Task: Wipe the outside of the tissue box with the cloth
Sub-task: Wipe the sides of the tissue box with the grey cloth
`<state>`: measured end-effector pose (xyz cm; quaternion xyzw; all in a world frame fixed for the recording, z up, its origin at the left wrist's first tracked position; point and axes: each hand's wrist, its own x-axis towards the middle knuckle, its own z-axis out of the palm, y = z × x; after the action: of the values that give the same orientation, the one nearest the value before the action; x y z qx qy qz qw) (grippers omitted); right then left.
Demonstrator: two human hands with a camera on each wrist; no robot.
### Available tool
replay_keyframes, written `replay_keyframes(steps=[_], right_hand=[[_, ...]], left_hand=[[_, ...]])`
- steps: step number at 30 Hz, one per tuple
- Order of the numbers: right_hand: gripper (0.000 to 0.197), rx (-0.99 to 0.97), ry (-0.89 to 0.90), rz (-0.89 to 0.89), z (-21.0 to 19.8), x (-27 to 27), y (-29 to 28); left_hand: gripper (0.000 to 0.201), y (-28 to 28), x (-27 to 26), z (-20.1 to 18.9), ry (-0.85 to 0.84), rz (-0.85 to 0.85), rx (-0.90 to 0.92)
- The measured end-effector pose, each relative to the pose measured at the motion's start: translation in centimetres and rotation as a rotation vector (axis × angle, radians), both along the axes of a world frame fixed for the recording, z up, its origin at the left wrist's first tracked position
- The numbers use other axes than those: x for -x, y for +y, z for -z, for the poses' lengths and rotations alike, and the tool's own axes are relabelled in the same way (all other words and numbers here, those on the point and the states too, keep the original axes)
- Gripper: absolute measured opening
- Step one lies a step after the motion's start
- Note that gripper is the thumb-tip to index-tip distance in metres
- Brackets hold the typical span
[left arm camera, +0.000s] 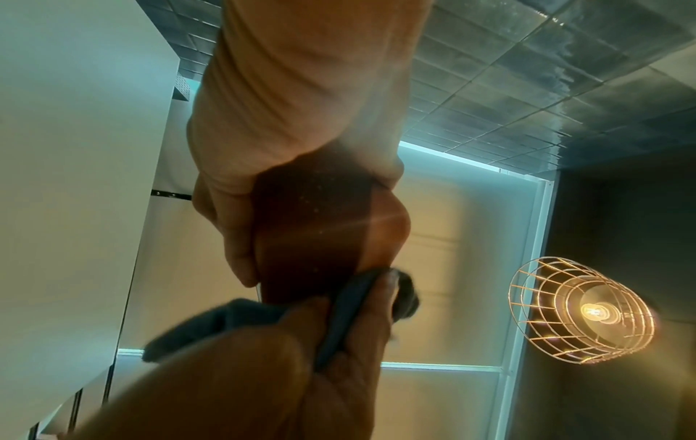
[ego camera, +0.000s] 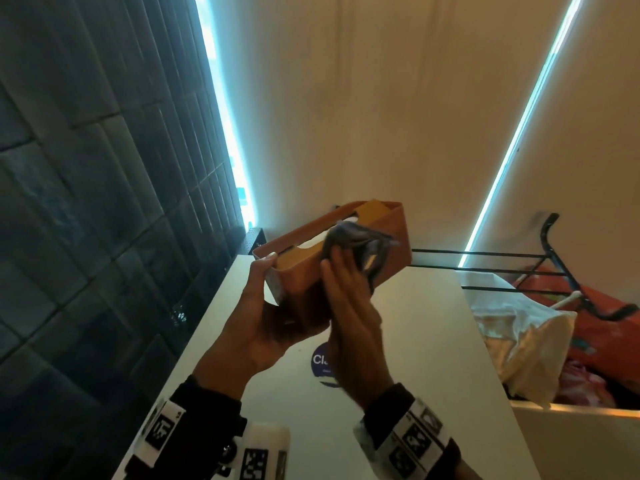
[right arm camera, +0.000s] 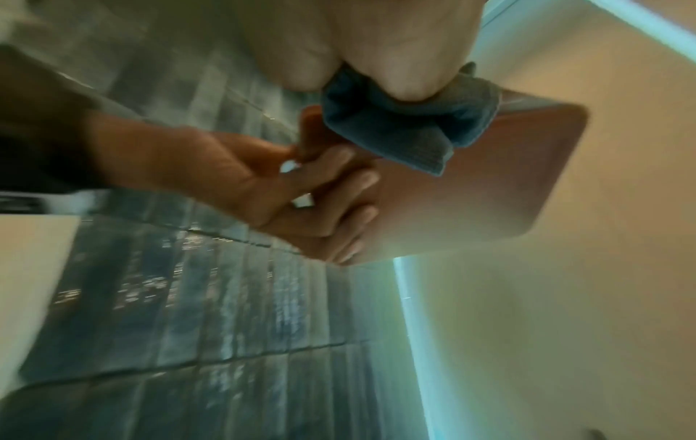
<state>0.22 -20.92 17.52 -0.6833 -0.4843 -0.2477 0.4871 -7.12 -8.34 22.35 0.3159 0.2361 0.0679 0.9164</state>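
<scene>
Our left hand (ego camera: 273, 317) grips the tissue box (ego camera: 388, 230) above the worktop (ego camera: 433, 341); our right hand (ego camera: 349, 306) pinches the cloth (ego camera: 346, 239) against its side. We judge wiping underway, remaining faces unclear.

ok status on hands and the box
Left hand holds orange rectangular tissue box aloft. Right hand presses grey-blue cloth on it. Nothing blocking.

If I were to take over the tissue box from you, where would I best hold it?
Probably at the short end of the box, as the left hand does: thumb on the top rim, fingers under the base. That leaves the long side clear for the right hand and cloth.
</scene>
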Motion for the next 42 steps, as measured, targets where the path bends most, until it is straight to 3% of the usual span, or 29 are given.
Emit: replay_keyframes(steps=[2,5,6,9,12,14,16,18,19,22,24,26,29,31,33,34,36,38,42], right_hand=[[0.07,0.118,-0.112,-0.163,0.4,1.8,-0.4],[0.103,0.27,-0.268,-0.226,0.9,0.5,-1.9],[0.103,0.275,-0.255,-0.194,1.1,-0.6,-2.3],[0.077,0.125,-0.045,0.028,1.3,-4.0,-3.2],[0.073,-0.001,0.084,0.174,1.4,-4.0,-3.0],[0.067,0.02,-0.003,0.036,1.9,-1.2,-2.7],[0.078,0.136,-0.119,-0.142,2.5,1.6,-2.8],[0.095,0.217,-0.211,-0.194,2.7,1.4,-3.3],[0.094,0.23,-0.195,-0.192,2.6,0.3,-3.6],[0.065,0.098,0.009,-0.001,1.7,-4.2,-3.8],[0.07,0.02,0.155,0.219,0.9,-6.6,-3.7],[0.068,-0.018,0.171,0.271,0.2,-6.4,-3.1],[0.052,0.066,0.085,-0.024,-0.1,-1.7,-2.4],[0.067,0.2,-0.049,-0.2,0.7,1.1,-2.5],[0.085,0.251,-0.213,-0.176,1.7,0.3,-2.6],[0.083,0.245,-0.204,-0.143,2.0,-0.9,-2.5],[0.055,0.119,-0.029,-0.038,1.3,-2.8,-2.2],[0.051,0.017,0.082,0.063,0.0,-2.5,-1.8],[0.046,0.153,-0.172,-0.183,0.6,1.5,-1.7]], left_hand=[[0.07,0.0,0.2,-0.1,-0.055,0.014,0.004],[0.072,0.0,0.6,-0.2,-0.055,0.045,0.01],[0.074,0.2,0.7,0.0,-0.027,0.035,0.007],[0.078,0.4,1.0,0.3,0.07,-0.02,-0.018],[0.08,0.2,0.8,0.2,0.074,-0.037,-0.012],[0.079,-0.1,0.5,-0.1,0.035,-0.028,-0.009],[0.075,-0.3,0.2,-0.4,-0.018,0.014,-0.035],[0.075,-0.2,0.1,-0.4,-0.022,0.042,-0.056],[0.076,-0.1,0.2,-0.5,-0.013,0.04,-0.052],[0.079,0.4,0.5,-0.5,0.048,-0.014,-0.039],[0.079,0.3,0.6,-0.6,0.073,-0.024,-0.048],[0.078,0.1,0.4,-0.7,0.074,-0.018,-0.034],[0.072,-0.5,-0.1,-0.6,0.026,-0.008,-0.043],[0.072,-0.6,-0.2,-0.4,-0.012,0.008,-0.06],[0.071,-0.5,0.0,-0.1,-0.001,0.003,-0.063],[0.069,-0.5,0.1,0.0,0.009,-0.013,-0.055],[0.069,-0.6,0.3,0.2,0.041,-0.034,-0.058],[0.07,-1.0,0.1,0.3,0.048,-0.033,-0.061],[0.068,-1.3,0.3,0.2,-0.049,0.016,-0.004]])
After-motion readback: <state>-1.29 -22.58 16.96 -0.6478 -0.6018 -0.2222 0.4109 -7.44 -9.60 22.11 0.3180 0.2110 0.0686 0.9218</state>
